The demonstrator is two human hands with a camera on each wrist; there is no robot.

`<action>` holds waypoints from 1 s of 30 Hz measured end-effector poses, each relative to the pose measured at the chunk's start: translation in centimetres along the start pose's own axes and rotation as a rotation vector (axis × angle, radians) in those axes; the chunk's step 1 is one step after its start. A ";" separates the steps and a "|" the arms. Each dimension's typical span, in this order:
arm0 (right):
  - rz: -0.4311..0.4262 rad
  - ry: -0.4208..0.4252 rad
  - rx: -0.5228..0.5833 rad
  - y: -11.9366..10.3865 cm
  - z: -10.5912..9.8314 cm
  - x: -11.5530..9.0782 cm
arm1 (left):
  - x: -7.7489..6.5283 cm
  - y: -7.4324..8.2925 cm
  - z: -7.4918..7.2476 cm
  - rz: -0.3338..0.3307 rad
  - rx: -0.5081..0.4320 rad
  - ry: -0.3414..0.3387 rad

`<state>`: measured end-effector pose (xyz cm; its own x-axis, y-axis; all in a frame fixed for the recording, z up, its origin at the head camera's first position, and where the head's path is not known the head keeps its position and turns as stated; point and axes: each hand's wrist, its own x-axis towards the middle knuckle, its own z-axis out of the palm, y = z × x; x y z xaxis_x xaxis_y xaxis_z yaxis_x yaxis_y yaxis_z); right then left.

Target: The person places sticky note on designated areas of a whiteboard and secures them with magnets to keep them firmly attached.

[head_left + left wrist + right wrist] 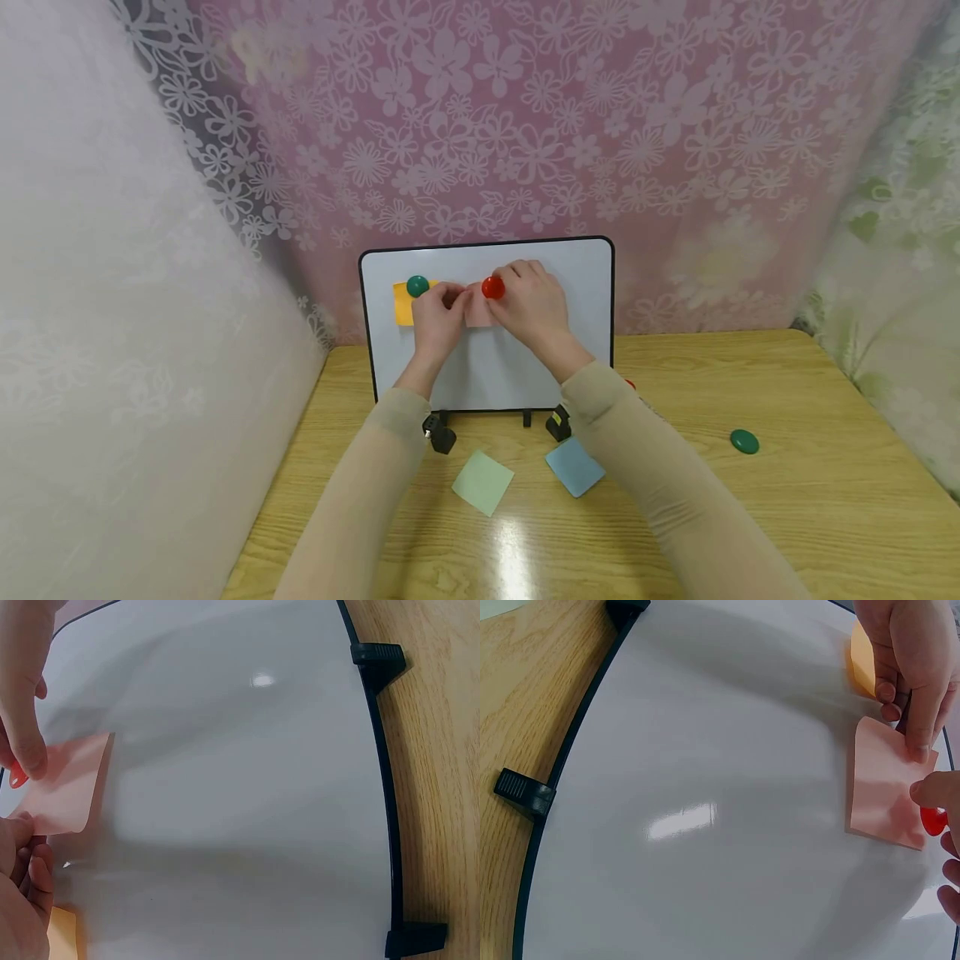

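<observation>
Clamping fingers on the pink note (477,313), the left hand (437,323) holds its left edge. The right hand (533,305) pinches the red magnet (492,287) at that note's upper right.

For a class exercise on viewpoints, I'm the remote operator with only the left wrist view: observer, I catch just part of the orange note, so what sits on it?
Observer: A round green disc sits at the top of the orange note.
Operator: The right hand hides most of the red disc; can you see more?
Observer: Yes, the head view shows its round face, by the upper part of the pink note.
Operator: Any paper on the table?
Observer: Yes, a pale green note and a blue note lie in front of the whiteboard.
</observation>
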<state>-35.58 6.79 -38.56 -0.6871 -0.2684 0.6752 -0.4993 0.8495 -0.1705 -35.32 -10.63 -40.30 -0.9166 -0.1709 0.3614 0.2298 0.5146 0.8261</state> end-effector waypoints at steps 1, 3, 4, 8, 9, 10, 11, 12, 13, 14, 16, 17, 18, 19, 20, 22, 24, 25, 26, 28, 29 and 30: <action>0.001 -0.004 -0.007 -0.1 0.0 0.1 | 0.0 0.0 0.0 0.002 -0.002 0.003; 0.002 -0.013 -0.017 -0.2 0.0 0.2 | -0.1 -0.1 0.1 0.010 -0.006 0.009; 0.001 -0.016 -0.020 -0.2 0.0 0.2 | -0.2 -0.1 0.1 0.017 -0.007 0.012; 0.003 -0.030 -0.023 -0.5 0.1 0.2 | -0.4 -0.4 0.3 0.037 -0.006 0.017; 0.004 -0.032 -0.023 -0.5 0.1 0.2 | -0.4 -0.4 0.4 0.042 -0.006 0.017; 0.005 -0.035 -0.023 -0.6 0.1 0.2 | -0.5 -0.4 0.4 0.043 -0.006 0.018; 0.006 -0.038 -0.024 -0.6 0.1 0.2 | -0.5 -0.4 0.4 0.045 -0.006 0.019; 0.007 -0.041 -0.024 -0.6 0.1 0.3 | -0.5 -0.4 0.4 0.046 -0.007 0.020; 0.008 -0.044 -0.026 -0.6 0.1 0.3 | -0.5 -0.4 0.4 0.047 -0.007 0.022; 0.009 -0.047 -0.027 -0.7 0.2 0.3 | -0.5 -0.4 0.5 0.047 -0.008 0.024; 0.012 -0.050 -0.030 -0.7 0.2 0.3 | -0.5 -0.4 0.5 0.047 -0.011 0.027; 0.011 -0.051 -0.032 -0.7 0.3 0.3 | -0.5 -0.4 0.5 0.047 -0.012 0.027; 0.012 -0.052 -0.034 -0.7 0.3 0.3 | -0.5 -0.4 0.5 0.047 -0.012 0.030; 0.011 -0.052 -0.036 -0.7 0.3 0.3 | -0.5 -0.4 0.5 0.047 -0.012 0.031; 0.010 -0.051 -0.037 -0.7 0.4 0.3 | -0.5 -0.4 0.5 0.047 -0.011 0.032; 0.007 -0.046 -0.038 -0.7 0.5 0.3 | -0.4 -0.5 0.5 0.044 -0.010 0.033; 0.004 -0.040 -0.039 -0.7 0.5 0.4 | -0.4 -0.5 0.6 0.041 -0.006 0.035; 0.003 -0.037 -0.039 -0.7 0.5 0.4 | -0.4 -0.5 0.6 0.039 -0.005 0.036; 0.003 -0.036 -0.039 -0.8 0.5 0.4 | -0.4 -0.5 0.6 0.037 -0.004 0.037; 0.003 -0.033 -0.043 -0.8 0.5 0.4 | -0.5 -0.5 0.6 0.033 -0.002 0.041; 0.003 -0.031 -0.044 -0.8 0.5 0.5 | -0.5 -0.5 0.6 0.033 -0.001 0.045; 0.004 -0.031 -0.047 -0.8 0.5 0.5 | -0.5 -0.5 0.6 0.032 -0.002 0.049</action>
<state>-35.76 5.72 -38.46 -0.7055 -0.2779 0.6520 -0.4717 0.8707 -0.1393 -35.20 -10.30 -41.20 -0.8914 -0.1954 0.4089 0.2599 0.5188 0.8144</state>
